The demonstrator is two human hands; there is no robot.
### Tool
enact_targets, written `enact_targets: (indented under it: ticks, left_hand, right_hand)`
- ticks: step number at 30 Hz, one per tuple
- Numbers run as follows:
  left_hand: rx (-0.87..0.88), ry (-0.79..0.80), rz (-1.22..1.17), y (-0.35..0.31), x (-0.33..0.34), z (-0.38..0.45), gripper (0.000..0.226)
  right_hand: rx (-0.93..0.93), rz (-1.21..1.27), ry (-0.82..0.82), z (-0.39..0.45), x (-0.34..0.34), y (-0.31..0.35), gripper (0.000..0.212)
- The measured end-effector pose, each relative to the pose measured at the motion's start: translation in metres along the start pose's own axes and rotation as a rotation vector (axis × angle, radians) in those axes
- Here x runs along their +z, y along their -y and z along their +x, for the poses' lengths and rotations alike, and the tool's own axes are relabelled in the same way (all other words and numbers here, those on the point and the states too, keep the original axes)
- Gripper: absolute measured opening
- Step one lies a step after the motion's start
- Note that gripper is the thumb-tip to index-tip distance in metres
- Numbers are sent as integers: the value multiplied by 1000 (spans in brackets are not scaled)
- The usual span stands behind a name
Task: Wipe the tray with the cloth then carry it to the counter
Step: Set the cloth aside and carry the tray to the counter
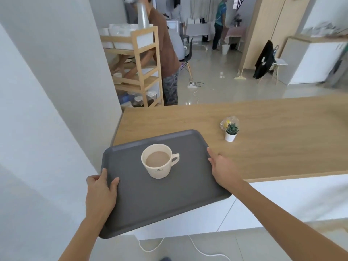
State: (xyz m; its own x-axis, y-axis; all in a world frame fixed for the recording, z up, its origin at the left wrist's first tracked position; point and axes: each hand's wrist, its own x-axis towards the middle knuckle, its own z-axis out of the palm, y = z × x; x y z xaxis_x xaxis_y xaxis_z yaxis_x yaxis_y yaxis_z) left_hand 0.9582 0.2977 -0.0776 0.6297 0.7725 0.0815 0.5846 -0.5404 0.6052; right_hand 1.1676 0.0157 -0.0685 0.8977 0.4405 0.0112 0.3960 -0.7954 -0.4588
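Two hands clamp tray point(150, 200): left hand point(100, 191) near corner, right hand point(224, 168) opposite edge (cup point(158, 161) between).

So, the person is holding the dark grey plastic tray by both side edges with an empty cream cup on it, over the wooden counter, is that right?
Not quite: the cream cup is full of a milky brown drink. As the head view shows, the left hand and right hand do grip the dark grey plastic tray over the wooden counter.

I count one grey tray point(165, 200), one cup point(157, 161) of milky drink, one small potted plant point(231, 133), one wooden counter point(273, 144), and two hands: left hand point(100, 193), right hand point(225, 169).
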Motion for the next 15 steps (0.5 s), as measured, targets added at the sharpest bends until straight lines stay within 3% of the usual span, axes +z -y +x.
enact_targets:
  ticks: [7,15]
  left_hand:
    - [97,119,-2,-35,85,88,59]
    - [87,215,10,-51,160,152,59]
  right_hand:
    - [163,-26,-10,69,16,-47,47]
    - [252,-43,21,126,38,-88,47]
